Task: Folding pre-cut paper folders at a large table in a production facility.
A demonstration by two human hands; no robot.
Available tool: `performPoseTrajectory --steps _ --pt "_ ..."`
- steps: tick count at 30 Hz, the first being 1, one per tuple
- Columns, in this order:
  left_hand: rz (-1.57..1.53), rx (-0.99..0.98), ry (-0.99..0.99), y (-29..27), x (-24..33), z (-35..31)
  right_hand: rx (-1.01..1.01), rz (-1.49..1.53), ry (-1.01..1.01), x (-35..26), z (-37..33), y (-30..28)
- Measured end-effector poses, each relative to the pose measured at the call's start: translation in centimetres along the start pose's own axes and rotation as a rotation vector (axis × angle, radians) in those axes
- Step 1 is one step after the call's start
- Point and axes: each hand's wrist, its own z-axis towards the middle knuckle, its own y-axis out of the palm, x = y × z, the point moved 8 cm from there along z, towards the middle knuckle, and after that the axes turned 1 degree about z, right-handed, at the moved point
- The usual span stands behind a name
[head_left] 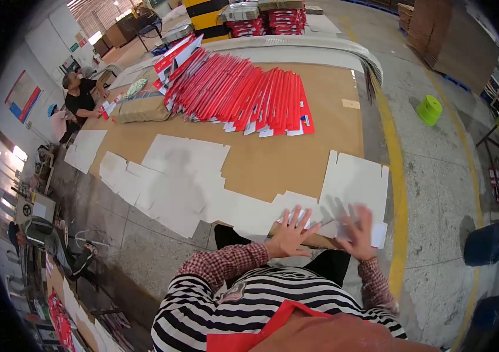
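My left hand (291, 236) lies at the table's near edge, fingers spread over a small folded white card piece (330, 229). To its right, my right hand (359, 233) hovers or rests above the same spot, fingers apart and slightly smeared by motion. Neither hand grips anything visible. Under and around them are flat white cardboard blanks, one large notched white sheet (355, 179) reaching away on the right. Along the edge between the hands shows a brown cardboard strip (321, 241). Whether my right palm touches the card cannot be made out.
A long fanned row of red flat cartons (220, 88) leans across the table's far side. Left of it lies a brown wrapped bundle (141, 109), with a person (82, 97) beyond. A green stool (429, 110) and blue bin (483, 244) stand on the right floor.
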Motion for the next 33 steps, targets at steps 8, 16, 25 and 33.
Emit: performPoseTrajectory --steps 8,16,25,33 --pt "0.09 -0.128 0.068 1.6 3.4 3.4 1.079 1.493 0.872 10.5 -15.7 4.7" --pt "-0.339 -0.349 0.047 3.2 5.1 3.0 -0.128 -0.059 0.061 -1.7 4.5 3.3" --pt "-0.306 -0.304 0.031 -2.2 -10.1 -1.2 0.316 0.289 0.045 0.8 2.8 -0.8" --pt "-1.024 -0.161 -0.533 -1.3 -17.5 -4.1 -0.19 -0.149 -0.017 -1.0 2.7 6.0"
